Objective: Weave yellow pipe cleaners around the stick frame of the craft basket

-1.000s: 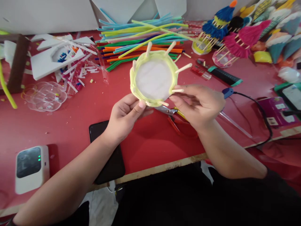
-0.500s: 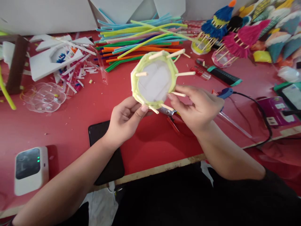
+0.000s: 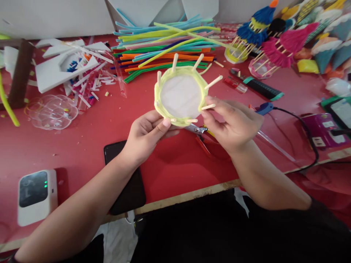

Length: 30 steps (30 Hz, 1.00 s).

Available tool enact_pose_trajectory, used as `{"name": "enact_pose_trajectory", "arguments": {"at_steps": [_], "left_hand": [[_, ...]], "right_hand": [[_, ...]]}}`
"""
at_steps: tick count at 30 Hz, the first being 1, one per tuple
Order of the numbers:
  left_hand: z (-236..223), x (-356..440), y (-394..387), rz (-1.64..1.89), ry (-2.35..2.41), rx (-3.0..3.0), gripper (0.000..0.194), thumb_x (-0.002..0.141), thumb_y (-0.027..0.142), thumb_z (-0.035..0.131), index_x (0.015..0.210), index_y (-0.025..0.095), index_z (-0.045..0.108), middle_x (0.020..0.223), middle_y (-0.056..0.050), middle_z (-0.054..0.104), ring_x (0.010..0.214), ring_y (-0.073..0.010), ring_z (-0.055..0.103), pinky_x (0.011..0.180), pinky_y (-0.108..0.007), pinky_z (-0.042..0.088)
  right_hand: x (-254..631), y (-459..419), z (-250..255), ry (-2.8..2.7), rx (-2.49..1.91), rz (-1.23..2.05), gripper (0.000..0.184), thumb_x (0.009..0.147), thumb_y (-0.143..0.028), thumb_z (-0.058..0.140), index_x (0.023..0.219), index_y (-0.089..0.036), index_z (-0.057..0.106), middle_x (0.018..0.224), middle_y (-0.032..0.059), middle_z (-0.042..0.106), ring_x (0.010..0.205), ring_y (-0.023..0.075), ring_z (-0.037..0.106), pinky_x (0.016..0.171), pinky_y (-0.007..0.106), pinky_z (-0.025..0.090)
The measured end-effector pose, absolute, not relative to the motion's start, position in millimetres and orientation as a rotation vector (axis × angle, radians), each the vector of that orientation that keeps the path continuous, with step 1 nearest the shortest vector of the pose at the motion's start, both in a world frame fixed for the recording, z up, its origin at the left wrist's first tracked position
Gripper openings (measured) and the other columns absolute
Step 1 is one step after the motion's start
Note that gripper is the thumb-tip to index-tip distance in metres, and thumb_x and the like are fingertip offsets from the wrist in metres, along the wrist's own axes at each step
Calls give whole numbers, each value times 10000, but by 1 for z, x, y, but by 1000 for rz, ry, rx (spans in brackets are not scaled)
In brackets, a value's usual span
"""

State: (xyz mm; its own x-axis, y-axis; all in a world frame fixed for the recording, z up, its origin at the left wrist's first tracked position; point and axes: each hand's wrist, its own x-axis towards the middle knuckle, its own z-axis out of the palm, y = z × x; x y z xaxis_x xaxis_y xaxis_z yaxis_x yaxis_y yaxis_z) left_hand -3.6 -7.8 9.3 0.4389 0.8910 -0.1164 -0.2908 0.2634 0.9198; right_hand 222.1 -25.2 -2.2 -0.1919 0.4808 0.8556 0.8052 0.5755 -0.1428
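A round white base point(image 3: 181, 95) with a pale yellow fuzzy rim and several short wooden sticks standing around it is held above the table. My left hand point(image 3: 149, 135) is closed on its lower left edge, thumb on the rim and fingers underneath. At the lower right, my right hand point(image 3: 233, 122) pinches the rim beside one stick point(image 3: 208, 106). Below the base, partly hidden by it and my right hand, lie pliers point(image 3: 197, 129) with red and yellow on the handles.
Colourful pipe cleaners point(image 3: 164, 44) are piled at the back. White foam pieces point(image 3: 63, 75) and a clear tray point(image 3: 52, 112) lie left. A phone point(image 3: 127, 182) and white device point(image 3: 37, 197) are near. Finished-looking blue and pink stick figures point(image 3: 287, 45), a cutter point(image 3: 260, 87) and a glue gun point(image 3: 264, 109) are right.
The round base has tilted, so its far sticks point more upward and its near sticks look shorter. Both hands keep hold of it, the right thumb shifting slightly.
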Motion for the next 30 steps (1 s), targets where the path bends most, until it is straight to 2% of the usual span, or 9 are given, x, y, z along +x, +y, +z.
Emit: {"name": "enact_pose_trajectory", "arguments": {"at_steps": [3,10,15,19,26,30], "left_hand": [[10,-4,-6,898,705,946,238,830,373,847,966,187,790,990,-49,841,961,-226,812,806,-248,664],[9,-4,-3,933,657,865,179,815,340,861,877,189,788,922,-25,836,965,-222,812,816,-250,671],[9,-4,-4,931,689,889,204,811,336,866,939,196,792,913,-21,832,917,-202,814,822,-251,666],[10,-3,-4,934,686,913,211,814,335,866,971,210,800,938,-5,833,865,-163,809,793,-205,650],[11,-3,-4,934,697,915,197,814,325,864,955,206,795,921,-4,831,846,-161,807,772,-203,645],[10,-4,-4,931,714,926,198,816,331,860,957,210,791,928,-12,831,864,-174,807,770,-218,645]], "right_hand": [[223,-23,1,-1864,-962,-392,235,932,-204,716,1146,-293,756,915,-3,821,745,166,768,720,273,642],[221,-23,3,-1831,-900,-213,370,905,-167,738,1253,-291,720,998,8,800,792,154,752,715,270,638],[220,-22,2,-1840,-931,-187,305,915,-218,732,1213,-280,731,907,-1,774,728,144,719,689,281,618],[220,-21,1,-1844,-920,-266,246,917,-198,730,1155,-258,746,903,3,779,723,131,716,674,256,597],[218,-23,0,-1835,-945,-313,191,940,-191,705,1107,-265,763,887,-5,780,720,122,703,682,250,575],[219,-24,1,-1844,-934,-337,236,932,-175,705,1133,-280,768,890,-2,781,735,127,712,697,248,581]]}}
